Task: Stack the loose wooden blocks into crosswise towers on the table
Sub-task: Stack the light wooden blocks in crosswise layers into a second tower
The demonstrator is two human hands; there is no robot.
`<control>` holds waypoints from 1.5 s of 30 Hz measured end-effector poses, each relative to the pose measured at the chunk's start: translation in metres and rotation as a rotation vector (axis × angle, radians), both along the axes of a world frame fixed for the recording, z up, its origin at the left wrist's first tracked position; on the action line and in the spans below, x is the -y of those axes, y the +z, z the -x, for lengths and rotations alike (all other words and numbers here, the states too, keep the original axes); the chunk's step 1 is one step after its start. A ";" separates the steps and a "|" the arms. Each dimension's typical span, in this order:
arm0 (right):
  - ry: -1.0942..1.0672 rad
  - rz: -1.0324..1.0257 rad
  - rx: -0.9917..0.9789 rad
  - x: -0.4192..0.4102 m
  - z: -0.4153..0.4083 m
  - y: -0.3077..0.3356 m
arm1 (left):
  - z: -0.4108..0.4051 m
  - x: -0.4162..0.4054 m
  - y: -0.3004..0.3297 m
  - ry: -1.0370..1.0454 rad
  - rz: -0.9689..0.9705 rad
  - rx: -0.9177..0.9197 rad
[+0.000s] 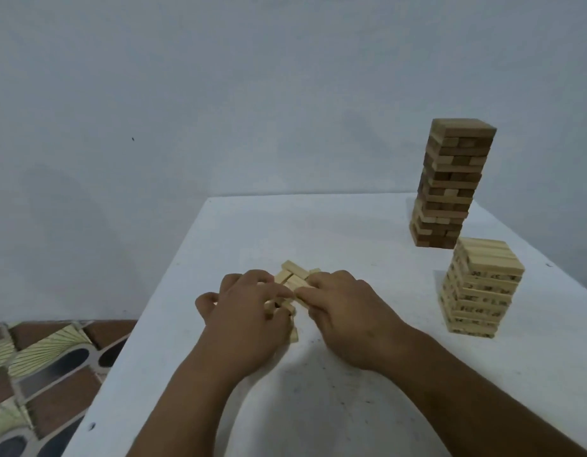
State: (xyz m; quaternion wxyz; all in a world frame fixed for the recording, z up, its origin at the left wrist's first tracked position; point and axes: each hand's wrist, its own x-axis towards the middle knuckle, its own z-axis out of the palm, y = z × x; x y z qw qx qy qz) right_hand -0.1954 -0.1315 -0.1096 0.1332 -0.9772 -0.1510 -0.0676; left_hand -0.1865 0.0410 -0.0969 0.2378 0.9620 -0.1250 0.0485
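Plainly, white table point(351, 225) meets pale wall point(219, 94); patterned tiles point(48, 367), seemingly.

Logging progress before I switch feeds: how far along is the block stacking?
Done: a tall tower stands at the table's far right, a shorter pale tower nearer. In hand: the left hand and right hand grip loose blocks from a small pile. Left: stacking that pile; its size is partly hidden.
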 end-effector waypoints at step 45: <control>-0.249 -0.228 0.105 0.096 0.103 -0.015 | 0.028 0.090 -0.009 -0.398 -0.091 0.042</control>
